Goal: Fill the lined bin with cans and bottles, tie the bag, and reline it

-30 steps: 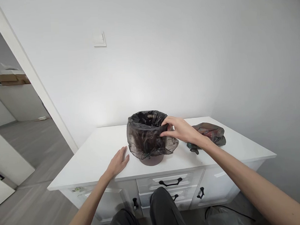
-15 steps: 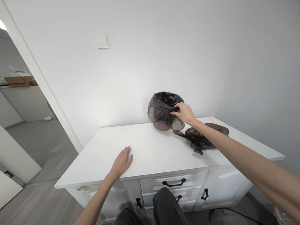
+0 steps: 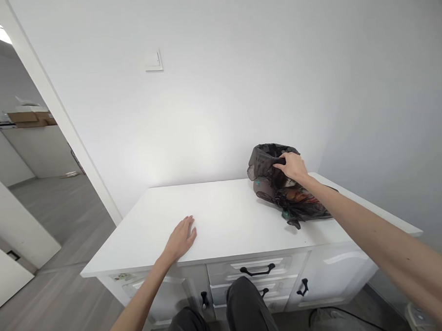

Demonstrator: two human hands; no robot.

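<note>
My right hand (image 3: 293, 166) pinches the rim of a small greyish trash can (image 3: 263, 187), thumb inside and fingers over the edge. A thin black plastic bag (image 3: 260, 163) lines the can and hangs loosely over its outside. Just in front, and touching or nearly touching it, lies a filled, knotted black garbage bag (image 3: 303, 203), with reddish-orange contents showing through; my right forearm covers part of it. My left hand (image 3: 181, 239) rests flat on the white cabinet top (image 3: 216, 219) near the front edge, holding nothing.
A pale wall with a light switch (image 3: 154, 60) rises behind the cabinet. Black handles (image 3: 257, 270) stick out from its drawers and doors, close to my knees (image 3: 245, 301). On the left is a doorway; a clear plastic bag (image 3: 334, 322) lies on the floor at lower right.
My right hand has shifted the trash can to the right along the back of the cabinet, up to the knotted garbage bag. My left hand has stayed in place.
</note>
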